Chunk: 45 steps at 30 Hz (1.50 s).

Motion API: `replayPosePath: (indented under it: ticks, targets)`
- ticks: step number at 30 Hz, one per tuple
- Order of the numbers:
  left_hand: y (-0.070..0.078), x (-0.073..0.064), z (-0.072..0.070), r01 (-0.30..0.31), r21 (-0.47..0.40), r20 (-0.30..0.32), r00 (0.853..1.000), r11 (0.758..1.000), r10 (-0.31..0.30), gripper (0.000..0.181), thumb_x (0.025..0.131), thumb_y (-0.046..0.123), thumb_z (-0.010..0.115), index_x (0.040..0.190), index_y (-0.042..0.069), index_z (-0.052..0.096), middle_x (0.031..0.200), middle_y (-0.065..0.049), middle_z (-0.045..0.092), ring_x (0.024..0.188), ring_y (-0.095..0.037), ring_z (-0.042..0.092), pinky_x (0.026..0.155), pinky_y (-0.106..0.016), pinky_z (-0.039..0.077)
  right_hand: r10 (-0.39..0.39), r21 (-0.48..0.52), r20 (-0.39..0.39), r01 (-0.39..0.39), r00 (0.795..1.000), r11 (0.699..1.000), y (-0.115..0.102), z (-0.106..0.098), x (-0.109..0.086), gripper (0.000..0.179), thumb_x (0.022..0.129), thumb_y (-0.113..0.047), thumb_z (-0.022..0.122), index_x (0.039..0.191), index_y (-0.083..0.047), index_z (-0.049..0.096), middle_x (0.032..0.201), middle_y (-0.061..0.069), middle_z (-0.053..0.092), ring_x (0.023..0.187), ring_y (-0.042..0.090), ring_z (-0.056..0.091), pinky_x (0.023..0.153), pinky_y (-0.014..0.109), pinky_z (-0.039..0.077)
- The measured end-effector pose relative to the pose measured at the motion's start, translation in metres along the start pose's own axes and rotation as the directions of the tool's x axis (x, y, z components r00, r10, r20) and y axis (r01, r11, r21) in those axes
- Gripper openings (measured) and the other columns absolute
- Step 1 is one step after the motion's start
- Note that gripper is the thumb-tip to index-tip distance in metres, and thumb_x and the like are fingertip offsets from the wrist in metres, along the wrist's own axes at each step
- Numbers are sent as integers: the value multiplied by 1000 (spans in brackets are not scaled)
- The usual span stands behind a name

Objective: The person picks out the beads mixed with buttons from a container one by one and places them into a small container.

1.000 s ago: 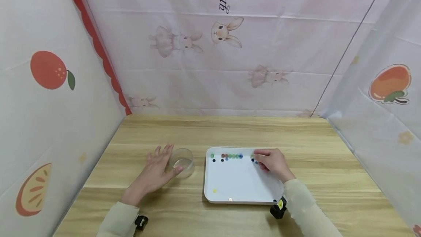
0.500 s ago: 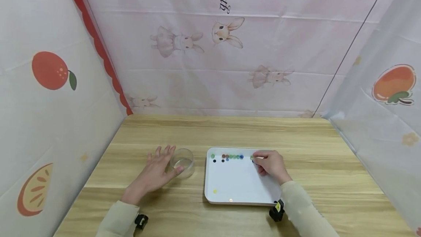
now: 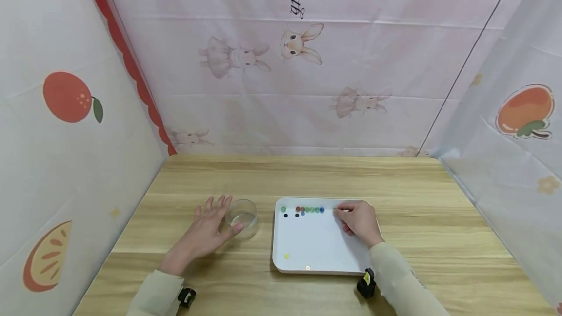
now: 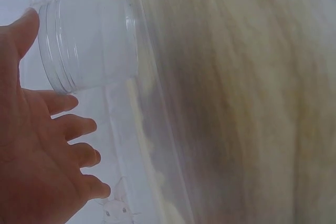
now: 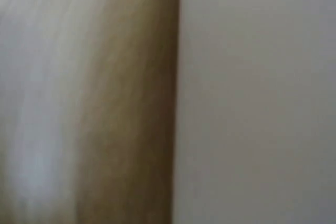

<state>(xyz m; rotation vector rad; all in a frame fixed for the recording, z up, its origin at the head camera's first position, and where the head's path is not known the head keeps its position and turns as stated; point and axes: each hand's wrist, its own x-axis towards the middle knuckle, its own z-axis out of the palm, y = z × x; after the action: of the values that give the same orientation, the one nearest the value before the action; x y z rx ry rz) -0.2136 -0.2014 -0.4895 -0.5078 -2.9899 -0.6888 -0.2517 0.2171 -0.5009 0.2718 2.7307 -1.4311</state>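
Note:
My left hand spans a clear plastic jar, thumb and index finger at opposite sides of its rim, the other fingers spread. The jar stands on the table left of a white tray. Over the tray's back right part, my right hand pinches thumb against index finger on a small greenish bead, mostly hidden by the fingertips. Along the tray's back edge lie a lone green bead and a row of red, green and blue beads. The right wrist view holds no hand, only blurred surfaces.
Two black beads and a small blue bead lie just before the row. Near the tray's front are a yellow piece and a pale ring-like piece. Printed cloth walls enclose the wooden table at back and sides.
My right hand has shifted slightly left along the tray's back; the dark and blue beads beside its fingertips are now covered. The left hand stays at the jar.

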Motion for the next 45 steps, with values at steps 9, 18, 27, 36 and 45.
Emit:
replayPosePath:
  ticks: [9, 18, 27, 36, 45]
  targets:
    - [0, -1, -2, -4, -6, -7, 1000, 1000, 4, 90, 103, 64, 53, 167, 6, 27, 171, -27, 24, 158, -58, 14, 120, -83, 6, -39, -14, 18, 40, 999, 999, 2, 0, 2, 9, 94, -16, 77, 98, -10, 82, 57, 3, 64, 45, 13, 54, 44, 25, 46]
    - [0, -3, -3, 3, -14, 4, 1000, 1000, -3, 89, 103, 64, 53, 167, 8, 26, 171, -27, 24, 159, -57, 13, 121, -81, 5, -69, -123, -19, 66, 997, 990, 3, 5, 0, 8, 89, -28, 84, 86, -21, 83, 52, -4, 61, 44, 11, 54, 48, 24, 43]
    - [-2, -4, -3, 7, -13, 0, 1000, 1000, -7, 90, 103, 65, 53, 167, 7, 26, 171, -28, 23, 159, -57, 12, 121, -81, 4, -81, -143, -34, 75, 996, 987, -3, 9, -4, 13, 94, -26, 80, 101, -16, 85, 59, -3, 67, 43, 11, 56, 45, 26, 47]
    - [-2, -4, -2, 8, -19, 2, 1000, 1000, -8, 90, 103, 64, 53, 167, 7, 26, 170, -29, 24, 158, -57, 12, 121, -81, 4, -113, -59, 30, 114, 993, 992, -6, -6, -4, 23, 97, -22, 77, 115, -10, 83, 78, 5, 77, 59, 10, 63, 53, 22, 48]
    - [1, -5, -6, 16, 29, -22, 1000, 999, -16, 84, 104, 63, 52, 167, 11, 31, 167, -34, 26, 156, -62, 11, 119, -84, 5, -123, 131, 108, 109, 987, 985, -10, -27, 3, 37, 100, -27, 74, 129, -5, 75, 104, 18, 82, 84, 24, 80, 80, 34, 65]
